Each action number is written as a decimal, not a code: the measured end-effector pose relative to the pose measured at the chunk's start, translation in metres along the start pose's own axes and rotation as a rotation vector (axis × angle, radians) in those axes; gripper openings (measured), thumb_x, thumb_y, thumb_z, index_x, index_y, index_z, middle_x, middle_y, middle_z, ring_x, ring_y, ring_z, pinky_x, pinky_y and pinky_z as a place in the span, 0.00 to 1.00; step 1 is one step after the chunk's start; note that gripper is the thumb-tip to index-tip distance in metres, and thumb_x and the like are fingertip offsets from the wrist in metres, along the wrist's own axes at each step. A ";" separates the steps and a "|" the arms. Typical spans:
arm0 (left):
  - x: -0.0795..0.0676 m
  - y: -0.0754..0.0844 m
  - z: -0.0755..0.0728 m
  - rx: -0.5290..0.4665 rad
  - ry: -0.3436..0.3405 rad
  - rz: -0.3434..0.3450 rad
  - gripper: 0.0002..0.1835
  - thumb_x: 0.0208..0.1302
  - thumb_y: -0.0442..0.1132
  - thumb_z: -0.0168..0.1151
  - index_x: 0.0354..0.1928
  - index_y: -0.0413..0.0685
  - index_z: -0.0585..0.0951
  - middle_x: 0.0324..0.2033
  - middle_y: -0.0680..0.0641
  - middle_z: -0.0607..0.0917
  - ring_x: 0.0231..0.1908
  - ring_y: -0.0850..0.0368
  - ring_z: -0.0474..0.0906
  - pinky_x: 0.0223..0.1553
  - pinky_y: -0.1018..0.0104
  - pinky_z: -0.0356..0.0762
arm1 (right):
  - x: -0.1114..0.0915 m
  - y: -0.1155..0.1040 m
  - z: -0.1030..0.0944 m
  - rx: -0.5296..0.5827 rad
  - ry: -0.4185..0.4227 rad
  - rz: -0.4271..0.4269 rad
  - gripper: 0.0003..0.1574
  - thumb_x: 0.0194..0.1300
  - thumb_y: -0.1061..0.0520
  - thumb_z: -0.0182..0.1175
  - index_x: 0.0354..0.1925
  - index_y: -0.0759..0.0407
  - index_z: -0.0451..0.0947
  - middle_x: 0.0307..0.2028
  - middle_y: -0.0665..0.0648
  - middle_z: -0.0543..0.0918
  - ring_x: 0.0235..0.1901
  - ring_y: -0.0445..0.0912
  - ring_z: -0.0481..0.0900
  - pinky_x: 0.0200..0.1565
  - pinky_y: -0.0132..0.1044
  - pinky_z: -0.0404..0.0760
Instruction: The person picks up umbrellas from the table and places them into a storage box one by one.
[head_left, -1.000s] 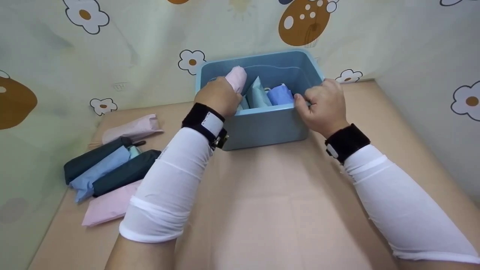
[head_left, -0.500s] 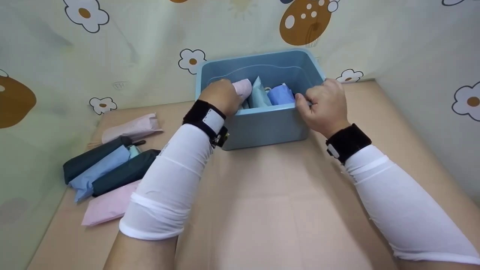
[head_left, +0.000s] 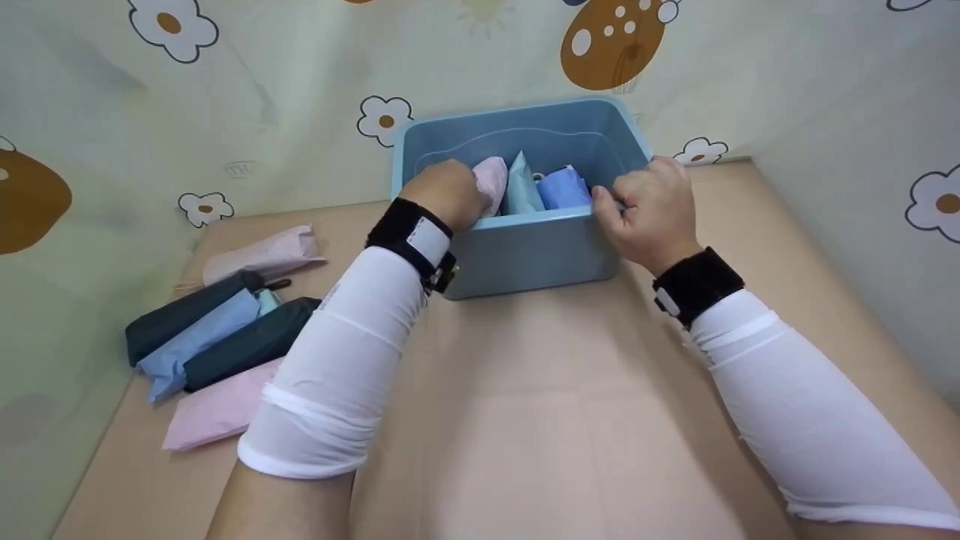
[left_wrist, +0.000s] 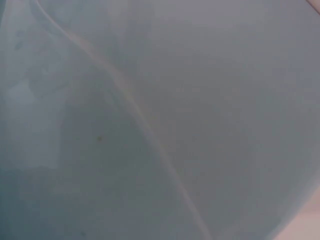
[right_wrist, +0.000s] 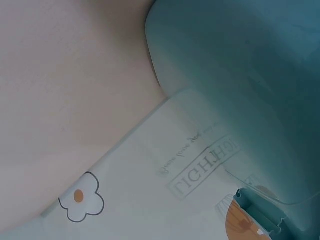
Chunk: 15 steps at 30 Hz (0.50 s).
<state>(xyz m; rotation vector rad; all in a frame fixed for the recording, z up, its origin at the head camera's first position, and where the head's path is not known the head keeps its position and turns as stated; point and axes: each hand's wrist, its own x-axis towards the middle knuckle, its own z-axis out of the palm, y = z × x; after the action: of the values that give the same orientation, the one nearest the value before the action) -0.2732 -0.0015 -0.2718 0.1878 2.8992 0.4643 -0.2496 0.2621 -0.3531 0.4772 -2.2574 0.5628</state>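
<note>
Blue bin [head_left: 534,256] upright at the far side of the table [head_left: 517,420], close to the patterned cloth [head_left: 285,82]. Right hand [head_left: 651,214] grips its near right corner, thumb over the near rim, knuckles along the right side; likely there to steady the bin against shifting. Left hand [head_left: 444,193] reaches in over the near rim at the left end, up against a pink bundle [head_left: 492,178] that stands upright in the bin. Its fingers are hidden from the head view, and the left wrist view shows only blurred bluish surface, so whether they grip the bundle cannot be told. Placement suggests the bundle is being kept on end and close to its neighbour. Contents of bin, left to right: pink bundle, then a teal pouch [head_left: 523,187] standing with its pointed end up, then a violet-blue pouch [head_left: 564,187] nearest the right hand. Something small and pale shows between those two, too small to name. Left end of the bin mostly masked by the hand. Outside, on the table at left, a slanted row, far to near: pale pink roll [head_left: 262,253], dark case [head_left: 191,316], light blue wrap [head_left: 199,334], second dark case [head_left: 251,343], pink packet [head_left: 214,409], its right end behind the left sleeve [head_left: 337,360]. Laid roughly parallel, probably for easy picking from that side.
</note>
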 end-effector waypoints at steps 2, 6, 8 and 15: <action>0.001 0.000 0.000 0.032 -0.017 -0.003 0.24 0.78 0.58 0.53 0.46 0.44 0.85 0.40 0.44 0.84 0.40 0.48 0.81 0.43 0.55 0.77 | 0.000 0.000 0.000 0.008 0.005 0.000 0.35 0.70 0.46 0.53 0.09 0.62 0.66 0.11 0.60 0.66 0.23 0.58 0.65 0.43 0.56 0.68; 0.003 0.000 0.000 0.120 -0.070 -0.007 0.34 0.77 0.68 0.49 0.45 0.44 0.86 0.43 0.45 0.84 0.43 0.49 0.82 0.47 0.53 0.80 | 0.000 0.000 0.000 0.017 0.007 -0.004 0.35 0.70 0.47 0.53 0.09 0.61 0.66 0.11 0.59 0.66 0.22 0.58 0.64 0.42 0.55 0.67; 0.004 0.000 0.001 0.137 -0.082 -0.010 0.36 0.76 0.70 0.48 0.44 0.43 0.87 0.45 0.44 0.84 0.45 0.48 0.82 0.50 0.51 0.81 | 0.000 -0.001 0.000 0.021 0.007 -0.001 0.35 0.70 0.47 0.53 0.09 0.61 0.66 0.11 0.59 0.66 0.22 0.58 0.64 0.42 0.55 0.67; 0.003 0.000 0.002 0.107 -0.054 -0.016 0.34 0.76 0.69 0.50 0.38 0.44 0.86 0.36 0.47 0.82 0.41 0.49 0.82 0.45 0.54 0.79 | 0.000 -0.001 -0.001 0.012 -0.002 0.006 0.33 0.70 0.49 0.55 0.09 0.62 0.68 0.11 0.60 0.67 0.22 0.58 0.64 0.40 0.53 0.65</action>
<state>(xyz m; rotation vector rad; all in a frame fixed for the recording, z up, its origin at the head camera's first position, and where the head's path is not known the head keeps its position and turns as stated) -0.2761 -0.0001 -0.2738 0.1900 2.8723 0.2972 -0.2488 0.2614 -0.3524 0.4776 -2.2587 0.5791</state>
